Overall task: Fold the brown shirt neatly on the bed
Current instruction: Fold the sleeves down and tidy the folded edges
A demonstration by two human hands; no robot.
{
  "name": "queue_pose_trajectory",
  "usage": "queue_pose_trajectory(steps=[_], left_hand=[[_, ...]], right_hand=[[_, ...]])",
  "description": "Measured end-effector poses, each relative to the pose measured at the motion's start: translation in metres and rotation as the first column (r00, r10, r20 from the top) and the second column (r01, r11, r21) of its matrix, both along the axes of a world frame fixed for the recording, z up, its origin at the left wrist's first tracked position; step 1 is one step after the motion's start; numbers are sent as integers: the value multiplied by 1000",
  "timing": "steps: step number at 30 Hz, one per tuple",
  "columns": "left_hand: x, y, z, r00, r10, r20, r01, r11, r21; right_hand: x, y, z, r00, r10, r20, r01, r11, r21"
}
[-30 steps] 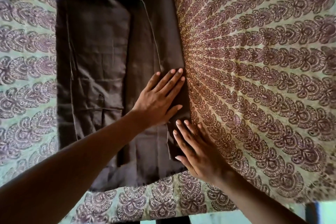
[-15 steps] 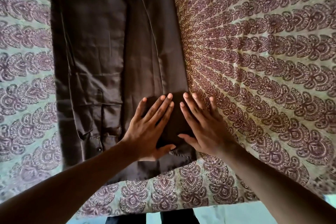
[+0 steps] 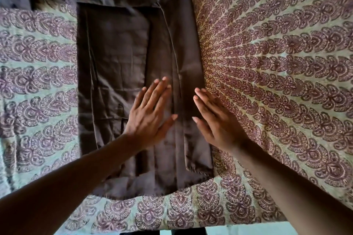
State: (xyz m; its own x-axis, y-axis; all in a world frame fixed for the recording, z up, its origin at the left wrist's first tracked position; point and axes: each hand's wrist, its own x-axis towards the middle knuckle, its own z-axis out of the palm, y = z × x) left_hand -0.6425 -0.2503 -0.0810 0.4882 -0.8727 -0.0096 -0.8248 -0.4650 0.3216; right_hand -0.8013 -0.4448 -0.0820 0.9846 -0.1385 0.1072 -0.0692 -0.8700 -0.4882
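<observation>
While both long sides are already lying folded inward, the dark brown cotton shirt (image 3: 122,74) is stretching as a narrow panel across the paisley-printed bedspread (image 3: 277,82), with crosswise folds seemingly remaining. The left hand (image 3: 150,116) is pressing it with fingers spread flat, grasping nothing; the right hand (image 3: 215,122) is resting likewise along its right edge.

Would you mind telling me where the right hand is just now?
In the head view, the right hand lies flat at the brown shirt's right edge, half on the patterned bedspread.
</observation>
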Motion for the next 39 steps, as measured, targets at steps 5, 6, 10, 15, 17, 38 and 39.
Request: queue_pose_trajectory(steps=[5, 6, 10, 15, 17, 38, 39], left_hand=[[91, -18, -9, 975, 188, 121, -185, 982, -42], [111, -20, -11, 963, 233, 135, -226, 972, -63], [180, -19, -13, 888, 445, 113, -431, 893, -128], [244, -10, -5, 835, 544, 84, -544, 839, -24], [269, -2, -3, 816, 567, 108, -569, 822, -15], [239, 13, 46, 952, 226, -207, -277, 925, -260], [218, 13, 45, 970, 127, -206, -177, 954, -241]], right_hand=[[97, -4, -16, 991, -75, 109, 71, 997, 37], [119, -4, -20, 989, -76, 130, 71, 997, 41], [208, -6, -24, 988, -91, 128, 85, 995, 48], [313, -2, -12, 992, -88, 86, 88, 996, 3], [350, 2, -11, 994, -105, 18, 105, 994, -17], [392, -4, 11, 827, -508, -241, 553, 654, 517], [385, -8, 19, 794, -538, -284, 589, 563, 580]])
